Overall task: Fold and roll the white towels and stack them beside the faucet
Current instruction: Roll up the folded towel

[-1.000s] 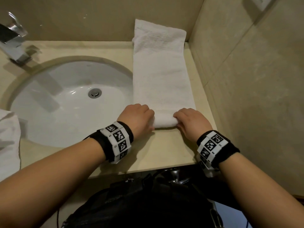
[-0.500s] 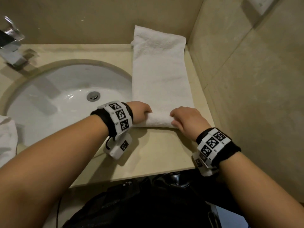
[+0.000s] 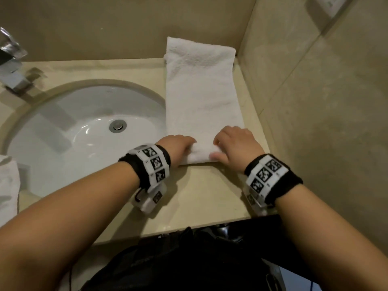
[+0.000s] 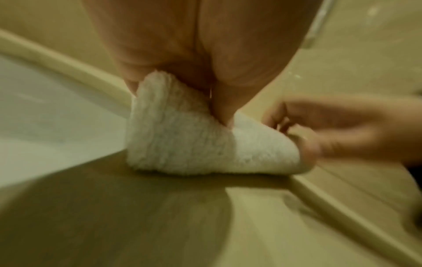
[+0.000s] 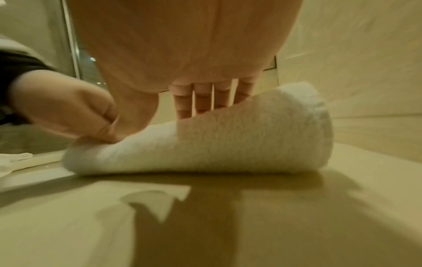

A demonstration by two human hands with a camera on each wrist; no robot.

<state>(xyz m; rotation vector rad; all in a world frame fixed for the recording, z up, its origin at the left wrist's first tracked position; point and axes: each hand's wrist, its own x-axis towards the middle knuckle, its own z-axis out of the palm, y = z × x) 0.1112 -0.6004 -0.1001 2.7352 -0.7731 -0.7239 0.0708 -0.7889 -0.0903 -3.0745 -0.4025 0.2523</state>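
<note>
A white towel (image 3: 202,95), folded into a long strip, lies on the beige counter right of the sink, its far end climbing the back wall. Its near end is wound into a short roll (image 3: 199,155). My left hand (image 3: 180,144) grips the roll's left end, thumb pressed into the terry (image 4: 194,140). My right hand (image 3: 233,141) grips the right end, fingers (image 5: 203,97) curled over the top of the roll (image 5: 228,142) and thumb on its near side. The faucet (image 3: 11,66) stands at the far left, well away from both hands.
The white sink basin (image 3: 63,143) with its drain (image 3: 117,125) lies left of the towel. Another white towel (image 3: 8,185) shows at the left edge. Tiled walls close in behind and on the right (image 3: 315,122). A dark bag (image 3: 189,259) sits below the counter's front edge.
Both hands have moved away from me along the strip, and the roll has grown thicker. The left wrist has turned over the roll's end.
</note>
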